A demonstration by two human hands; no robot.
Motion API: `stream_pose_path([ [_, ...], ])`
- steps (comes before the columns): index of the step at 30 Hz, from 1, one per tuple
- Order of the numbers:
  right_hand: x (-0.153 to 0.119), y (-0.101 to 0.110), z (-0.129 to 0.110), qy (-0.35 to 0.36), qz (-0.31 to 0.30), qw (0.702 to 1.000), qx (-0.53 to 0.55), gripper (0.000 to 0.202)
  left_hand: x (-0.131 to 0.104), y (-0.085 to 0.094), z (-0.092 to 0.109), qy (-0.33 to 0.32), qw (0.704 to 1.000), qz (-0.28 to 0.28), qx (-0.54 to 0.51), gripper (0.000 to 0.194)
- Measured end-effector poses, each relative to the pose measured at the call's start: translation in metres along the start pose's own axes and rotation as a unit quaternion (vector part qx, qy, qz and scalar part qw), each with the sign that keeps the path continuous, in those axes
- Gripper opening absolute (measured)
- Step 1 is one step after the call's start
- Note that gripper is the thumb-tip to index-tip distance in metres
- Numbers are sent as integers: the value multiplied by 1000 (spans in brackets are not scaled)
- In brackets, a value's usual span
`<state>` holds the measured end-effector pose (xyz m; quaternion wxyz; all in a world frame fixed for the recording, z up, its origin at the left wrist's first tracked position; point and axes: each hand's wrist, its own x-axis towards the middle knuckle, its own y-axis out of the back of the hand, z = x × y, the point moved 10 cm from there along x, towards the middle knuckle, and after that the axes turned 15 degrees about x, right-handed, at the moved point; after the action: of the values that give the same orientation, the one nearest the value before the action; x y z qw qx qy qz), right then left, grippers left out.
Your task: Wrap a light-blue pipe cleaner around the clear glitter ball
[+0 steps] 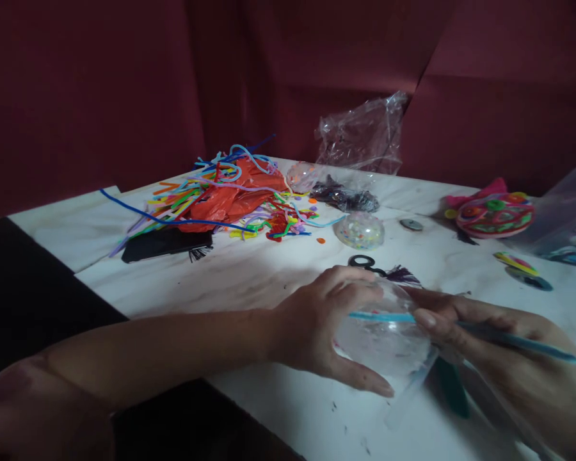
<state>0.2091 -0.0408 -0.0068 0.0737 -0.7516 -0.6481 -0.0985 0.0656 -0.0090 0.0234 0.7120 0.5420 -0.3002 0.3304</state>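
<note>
The clear globe (381,352), just nearer me than the dark tassel (403,276), should feel light, slick and easily dented, so I'd cup its sides; my left fingers (352,296) hold it, spread wide. My right fingers (427,318) pinch a light-blue strip (388,317), probably bendy, across it. The globe looks cloudy, faintly pink-flecked.

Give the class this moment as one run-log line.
left hand: holding clear dome | right hand: pinching blue pipe cleaner | beyond: speckled dome, red plastic
</note>
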Motion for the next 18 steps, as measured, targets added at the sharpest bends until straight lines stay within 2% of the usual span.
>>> stream_pose_path([
  [1,-1,3,0,-9,34,999,-29,47,3,2,-3,23,1000,-4,-17,69],
  [4,-6,16,-4,-16,143,983,-115,60,8,-7,-23,129,985,-89,-68,48],
  [5,-7,17,-7,-8,157,979,-130,61,8,-9,-32,172,976,-108,-82,45],
  [6,-8,16,-9,1,161,977,-142,62,7,-14,-40,212,963,-135,-94,49],
  [8,-9,15,-10,12,157,974,-162,61,5,-25,-47,255,933,-186,-171,68],
  [11,-12,15,-9,16,137,973,-187,58,2,-46,-45,260,890,-287,-240,75],
  [13,-13,10,-10,34,95,977,-190,52,2,-53,-44,254,878,-332,-234,87],
  [16,-17,-8,-14,92,-12,983,-158,35,2,-58,-43,238,867,-376,-223,107],
  [18,-18,-10,-12,90,-15,983,-160,34,3,-58,-40,216,870,-381,-227,107],
])
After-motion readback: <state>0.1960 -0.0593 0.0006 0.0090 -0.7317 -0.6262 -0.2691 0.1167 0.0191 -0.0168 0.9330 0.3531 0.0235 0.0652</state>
